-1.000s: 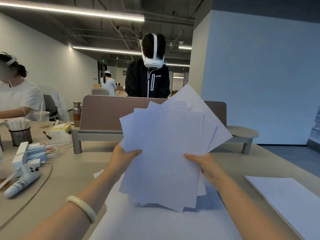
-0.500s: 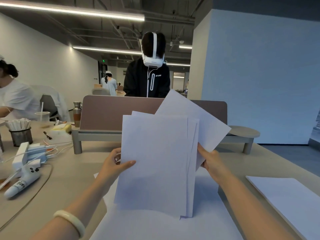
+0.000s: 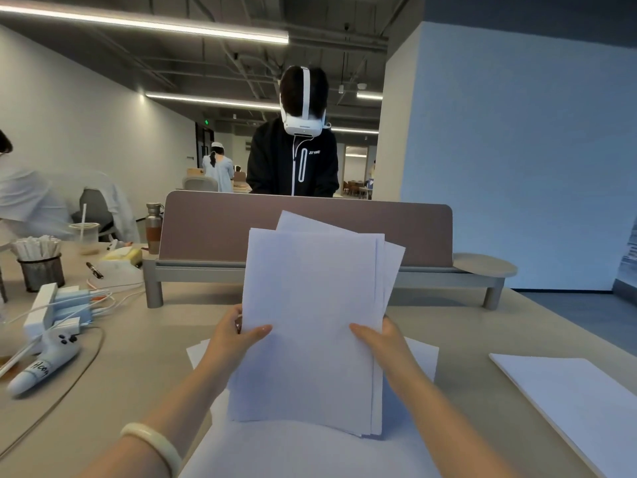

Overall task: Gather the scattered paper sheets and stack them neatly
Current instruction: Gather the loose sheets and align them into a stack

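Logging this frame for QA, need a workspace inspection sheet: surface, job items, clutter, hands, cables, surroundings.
Surface: beige table, paper spread in front.
Job's things: held sheets upright, rear ones skewed; flat sheets beneath; separate stack at right.
Clutter: mesh cup, controller, bottle, all left.
Grippers: left hand and right hand grip the held sheets' side edges.
Cables: white cables, dark cord, left side.
Surroundings: desk divider; person in headset behind it.

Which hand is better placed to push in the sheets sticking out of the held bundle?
The right hand. The stray sheets poke out at the upper right of the bundle, just above its grip. The left hand holds the opposite edge and can steady the bundle.
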Motion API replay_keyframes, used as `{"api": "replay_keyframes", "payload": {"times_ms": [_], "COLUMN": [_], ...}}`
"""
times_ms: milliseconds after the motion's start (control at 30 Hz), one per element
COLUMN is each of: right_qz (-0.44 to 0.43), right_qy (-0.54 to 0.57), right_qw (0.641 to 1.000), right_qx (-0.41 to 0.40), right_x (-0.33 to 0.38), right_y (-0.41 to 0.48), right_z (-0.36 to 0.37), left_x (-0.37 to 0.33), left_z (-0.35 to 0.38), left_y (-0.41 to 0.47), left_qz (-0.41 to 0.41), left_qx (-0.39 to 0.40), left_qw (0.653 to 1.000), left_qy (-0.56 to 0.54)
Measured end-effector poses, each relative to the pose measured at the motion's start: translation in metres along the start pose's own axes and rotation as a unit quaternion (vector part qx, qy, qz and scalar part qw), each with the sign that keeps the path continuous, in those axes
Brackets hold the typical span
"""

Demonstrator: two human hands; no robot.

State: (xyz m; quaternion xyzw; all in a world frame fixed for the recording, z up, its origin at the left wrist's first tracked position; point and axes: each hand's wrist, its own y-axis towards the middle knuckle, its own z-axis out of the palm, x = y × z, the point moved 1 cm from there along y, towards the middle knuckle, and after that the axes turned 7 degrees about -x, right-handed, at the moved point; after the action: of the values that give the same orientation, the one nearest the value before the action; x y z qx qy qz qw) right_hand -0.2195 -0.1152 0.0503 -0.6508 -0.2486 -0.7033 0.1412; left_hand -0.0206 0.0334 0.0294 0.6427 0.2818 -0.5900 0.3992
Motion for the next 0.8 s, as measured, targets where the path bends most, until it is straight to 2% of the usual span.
{"api": "replay_keyframes", "payload": {"times_ms": [167,300,400,533,800], "right_qz": [0.015,0.005,-0.016,-0.002,-0.019], "right_qy": [-0.001,0.041,0.054,0.052,0.037], "right_qw": [0.999,0.999,0.998,0.997,0.998], "right_qx": [-0.038,-0.016,-0.036,-0.054,-0.057], "right_x": [0.012,0.014,0.006,-0.006,0.011], "right_y": [0.008,0.012,0.01,0.004,0.011], "right_z": [0.007,0.0,-0.003,0.012,0.015], "left_x": [-0.011,-0.013,-0.004,0.004,-0.014], "left_z": [0.002,-0.004,-0.01,-0.001,0.005], "left_y": [-0.002,-0.005,-0.004,-0.013,-0.009], "left_qz": [0.023,0.025,0.022,0.024,0.044], "left_qx": [-0.019,-0.002,0.016,0.058,0.036], "left_qw": [0.999,0.999,0.999,0.997,0.998], "left_qy": [-0.033,-0.028,-0.028,-0.037,-0.023]}}
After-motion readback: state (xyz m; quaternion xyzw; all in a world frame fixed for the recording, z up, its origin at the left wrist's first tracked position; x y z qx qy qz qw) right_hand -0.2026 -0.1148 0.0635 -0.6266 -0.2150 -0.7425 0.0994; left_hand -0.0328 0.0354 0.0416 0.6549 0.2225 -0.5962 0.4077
